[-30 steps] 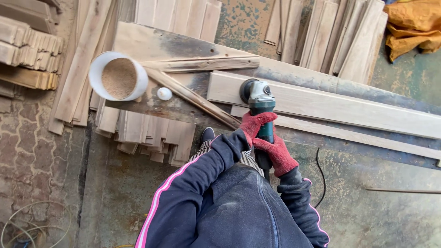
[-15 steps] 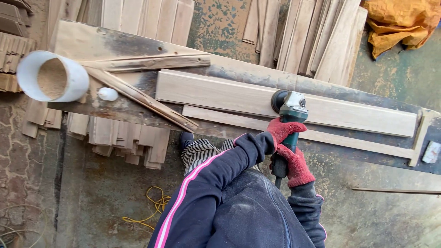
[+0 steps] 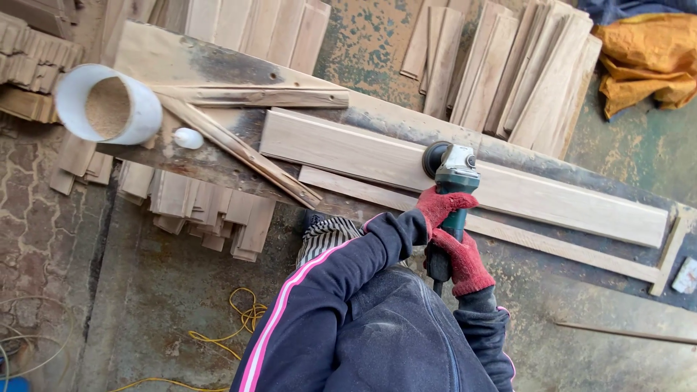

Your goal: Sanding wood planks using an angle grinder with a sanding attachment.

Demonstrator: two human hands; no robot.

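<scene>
Both red-gloved hands hold the angle grinder (image 3: 451, 174): left hand (image 3: 441, 207) near its head, right hand (image 3: 463, 260) on the handle. Disc on the long plank (image 3: 363, 152), now further from the white bucket (image 3: 109, 105) than before; sanding pass advancing along the counter (image 3: 189, 62).

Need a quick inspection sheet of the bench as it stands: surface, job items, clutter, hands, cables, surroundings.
Surface: dark, worn workbench, dusty.
Job's things: angle grinder with its disc on the long pale plank; a thinner strip lies alongside the plank.
Clutter: white tube holding sawdust, small white cap, rough offcut sticks.
Hands: left hand and right hand, both in red gloves, grip the grinder body and handle.
Cables: yellow cord loose on the floor; grey wire at the left.
Surroundings: stacked boards, short wood pieces under the bench, orange cloth.
</scene>
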